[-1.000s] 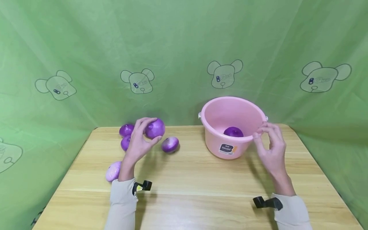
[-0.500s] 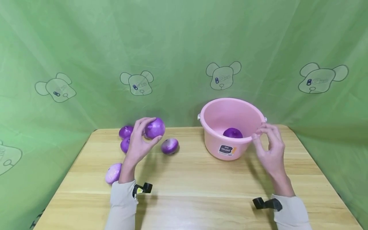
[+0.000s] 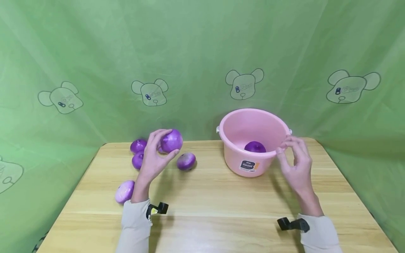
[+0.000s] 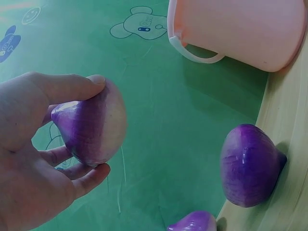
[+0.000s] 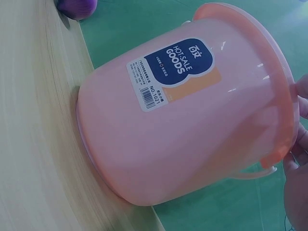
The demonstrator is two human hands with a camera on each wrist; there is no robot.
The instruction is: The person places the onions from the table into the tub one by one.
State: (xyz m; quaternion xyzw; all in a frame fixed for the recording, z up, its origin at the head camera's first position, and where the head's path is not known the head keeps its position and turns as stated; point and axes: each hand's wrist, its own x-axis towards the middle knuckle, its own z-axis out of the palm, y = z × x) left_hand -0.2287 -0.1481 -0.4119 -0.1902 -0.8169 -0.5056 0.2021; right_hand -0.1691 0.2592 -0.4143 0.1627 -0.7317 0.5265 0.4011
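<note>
My left hand (image 3: 155,160) grips a purple onion (image 3: 172,141) between thumb and fingers, up off the table. In the left wrist view the onion (image 4: 91,125) shows its pointed end toward the palm. My right hand (image 3: 297,163) pinches the right rim of a pink bucket (image 3: 248,165), thumb and fingertips at the edge. The bucket stands upright on the table, with a dark purple onion (image 3: 255,147) inside. Another onion (image 3: 186,161) lies on the table just right of my left hand.
Two onions, one behind (image 3: 138,146) the other (image 3: 137,160), lie left of my left hand. A paler onion (image 3: 124,192) lies beside the left wrist. A green curtain (image 3: 196,52) hangs close behind the wooden table (image 3: 215,203).
The head view has shifted slightly, so the scene sits a little lower and further left. Both hands keep their holds on the onion and the bucket rim.
</note>
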